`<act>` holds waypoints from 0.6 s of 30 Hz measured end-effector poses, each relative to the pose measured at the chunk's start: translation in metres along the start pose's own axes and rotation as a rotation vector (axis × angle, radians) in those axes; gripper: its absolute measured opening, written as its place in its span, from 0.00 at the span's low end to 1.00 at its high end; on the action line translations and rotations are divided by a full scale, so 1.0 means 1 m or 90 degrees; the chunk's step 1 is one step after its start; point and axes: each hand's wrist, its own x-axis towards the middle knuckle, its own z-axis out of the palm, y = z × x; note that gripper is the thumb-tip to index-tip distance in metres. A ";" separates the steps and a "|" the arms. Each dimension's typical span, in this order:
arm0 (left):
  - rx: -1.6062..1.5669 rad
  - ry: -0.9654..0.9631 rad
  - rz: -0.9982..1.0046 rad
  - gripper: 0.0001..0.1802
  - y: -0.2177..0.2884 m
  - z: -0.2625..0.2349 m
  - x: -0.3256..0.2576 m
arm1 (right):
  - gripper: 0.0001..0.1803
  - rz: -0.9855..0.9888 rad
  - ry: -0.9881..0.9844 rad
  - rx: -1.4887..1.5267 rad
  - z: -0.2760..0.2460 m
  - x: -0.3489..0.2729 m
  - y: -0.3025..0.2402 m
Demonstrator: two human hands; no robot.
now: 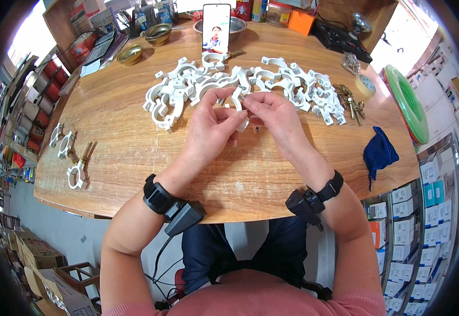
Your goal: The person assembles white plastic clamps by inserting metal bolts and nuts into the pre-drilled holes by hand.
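Note:
Above the middle of the table, my left hand [212,122] is closed on a white pipe clamp piece [237,99]. My right hand [278,120] meets it from the other side, thumb and forefinger pinched at the piece's end; whatever sits between those fingertips is too small to make out. Just beyond both hands spreads a heap of white pipe clamps [175,90], some with small metal screws. Several brass-coloured anchor bolts [351,104] lie to the right of the heap. On the left side of the table rests a white clamp ring with a bolt attached [75,177], near other rings [65,145].
A phone [216,29] stands upright behind the heap. Brass-coloured bowls [130,55] sit at the back left. At the right are a tape roll [365,85], a dark blue cloth pouch [380,151] and a coil of green hose [406,102] beside the table edge.

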 end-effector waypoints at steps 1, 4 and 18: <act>-0.002 0.004 0.000 0.23 0.000 0.000 0.000 | 0.12 0.000 0.000 0.000 0.000 0.000 0.001; -0.007 0.007 -0.001 0.23 0.000 0.001 0.001 | 0.09 0.051 -0.009 0.121 -0.001 0.001 0.001; -0.006 0.008 -0.003 0.24 0.002 0.002 -0.002 | 0.09 -0.090 0.022 -0.004 -0.001 0.000 0.003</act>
